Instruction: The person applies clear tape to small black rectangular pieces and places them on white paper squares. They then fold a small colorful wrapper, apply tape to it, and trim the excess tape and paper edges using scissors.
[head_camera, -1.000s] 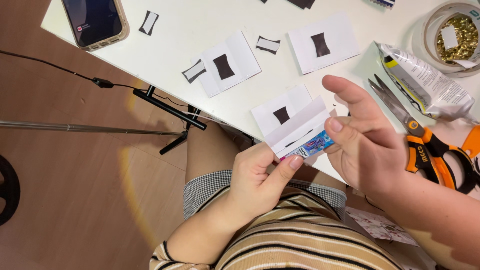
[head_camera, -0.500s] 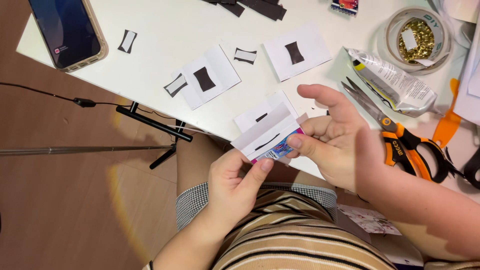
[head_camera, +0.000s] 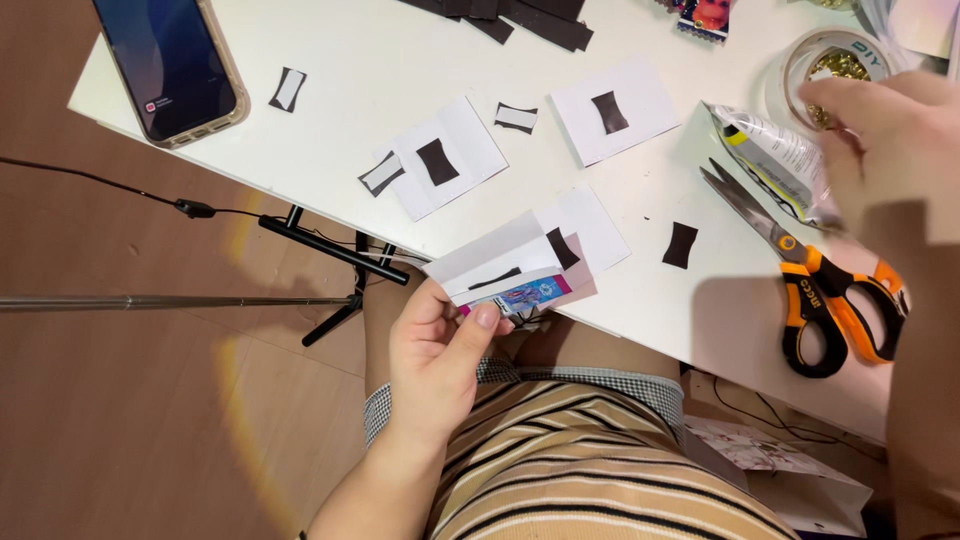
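Observation:
My left hand (head_camera: 435, 355) pinches a folded white paper (head_camera: 490, 262) with a black strip on it, together with a small colourful card (head_camera: 530, 293), just off the front edge of the white table (head_camera: 330, 60). A second white slip with a black patch (head_camera: 590, 230) lies under the paper on the table edge. My right hand (head_camera: 890, 130) is up at the far right, blurred, with its fingers down on a silver squeeze tube (head_camera: 770, 150). I cannot make out whether it grips the tube.
Orange-handled scissors (head_camera: 830, 300) lie open beside the tube. A round tin of gold bits (head_camera: 835, 65), a phone (head_camera: 165, 60), white cards with black shapes (head_camera: 445, 160), a loose black piece (head_camera: 681, 245) and black strips (head_camera: 530, 20) lie on the table. A black stand (head_camera: 330, 250) is below it.
My right hand has let go of the paper and card and moved up and right to the silver tube. My left hand now holds the paper alone.

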